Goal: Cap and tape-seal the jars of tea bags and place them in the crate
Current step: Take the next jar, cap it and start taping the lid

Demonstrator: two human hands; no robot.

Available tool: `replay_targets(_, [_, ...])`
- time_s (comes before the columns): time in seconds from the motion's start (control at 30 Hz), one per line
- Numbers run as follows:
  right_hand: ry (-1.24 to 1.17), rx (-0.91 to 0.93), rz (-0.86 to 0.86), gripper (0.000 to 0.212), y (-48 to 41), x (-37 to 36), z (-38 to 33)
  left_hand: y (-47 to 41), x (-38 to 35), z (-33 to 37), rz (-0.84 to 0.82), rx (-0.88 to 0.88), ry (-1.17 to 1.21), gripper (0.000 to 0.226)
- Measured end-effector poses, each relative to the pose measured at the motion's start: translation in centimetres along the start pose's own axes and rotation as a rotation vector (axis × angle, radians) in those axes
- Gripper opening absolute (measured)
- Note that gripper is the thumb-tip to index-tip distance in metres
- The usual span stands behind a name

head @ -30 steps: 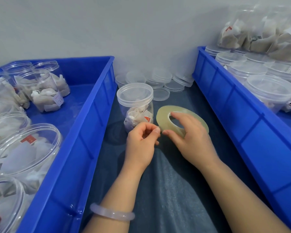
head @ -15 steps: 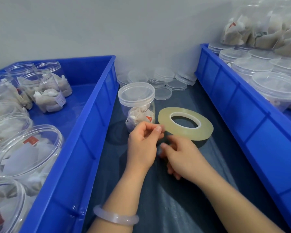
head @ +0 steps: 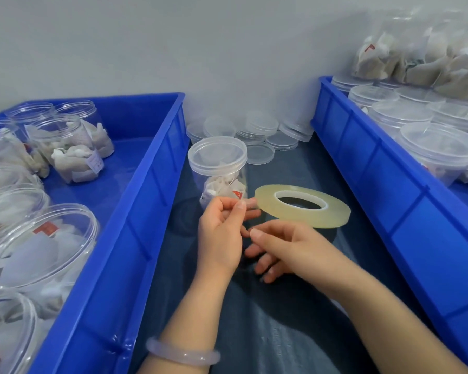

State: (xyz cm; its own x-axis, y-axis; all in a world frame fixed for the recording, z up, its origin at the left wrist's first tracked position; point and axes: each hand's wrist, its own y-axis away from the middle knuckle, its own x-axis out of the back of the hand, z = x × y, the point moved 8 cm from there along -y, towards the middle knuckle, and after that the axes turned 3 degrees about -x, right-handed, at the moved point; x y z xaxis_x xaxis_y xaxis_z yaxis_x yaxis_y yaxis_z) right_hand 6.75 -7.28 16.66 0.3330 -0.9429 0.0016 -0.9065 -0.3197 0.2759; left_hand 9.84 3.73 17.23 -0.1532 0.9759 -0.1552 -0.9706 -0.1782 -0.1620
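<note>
My left hand point(head: 222, 233) is curled, thumb and forefinger pinched together right at the near edge of the tape roll point(head: 334, 214). I take it I have the free end, though the strip is clear and doesn't show. My right hand point(head: 292, 251) is just beside it, fingers loose and holding nothing. The jar point(head: 218, 168) I'm sealing stands capped just beyond my left hand, tea bags inside, not yet in a crate.

To do this well, I should pull the end out taut, lay it on the seam where the lid meets the jar, press it flat, then turn the jar so the tape wraps straight. Slack would let it crease or stick to itself. My free hand should steady the jar, which looks light.

I'm working on a dark blue cloth point(head: 295, 333) between two blue crates. The left crate point(head: 135, 211) holds open jars, and the right crate point(head: 389, 190) holds capped ones, so that is likely where this jar goes. Spare lids point(head: 261, 125) sit by the grey wall point(head: 173, 44).
</note>
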Motion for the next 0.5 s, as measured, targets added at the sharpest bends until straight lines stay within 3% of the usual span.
replay_targets(0.07, [0.033, 0.249, 0.069, 0.009, 0.8, 0.6, -2.4, 0.2, -0.2, -0.2, -0.01, 0.016, 0.003, 0.015])
replay_targets(0.13, [0.254, 0.633, 0.44, 0.003, 2.9, 2.9, -5.3, 0.3, -0.5, -0.3, -0.021, 0.034, 0.043, 0.017])
replay_targets(0.2, [0.61, 0.721, 0.733, 0.038, 4.1, 3.7, -6.1, 0.4, -0.9, -0.2, -0.041, 0.044, 0.099, 0.017])
replay_targets(0.27, [0.837, 0.415, 0.682, 0.081, 2.1, 4.3, -4.2, 0.6, -1.2, 0.0, -0.073, 0.045, 0.113, 0.017])
replay_targets(0.3, [0.953, 0.247, 0.63, 0.088, 1.3, 4.6, -2.9, 0.7, -1.3, 0.1, -0.088, 0.044, 0.12, 0.017])
replay_targets(0.37, [1.107, 0.145, 0.541, 0.081, 0.4, 4.8, -1.7, 0.7, -1.5, 0.2, -0.109, 0.042, 0.129, 0.019])
replay_targets(0.5, [0.869, 0.294, 0.305, 0.056, 0.3, 3.6, -2.0, 0.3, -0.8, 0.2, -0.112, 0.007, 0.061, 0.02])
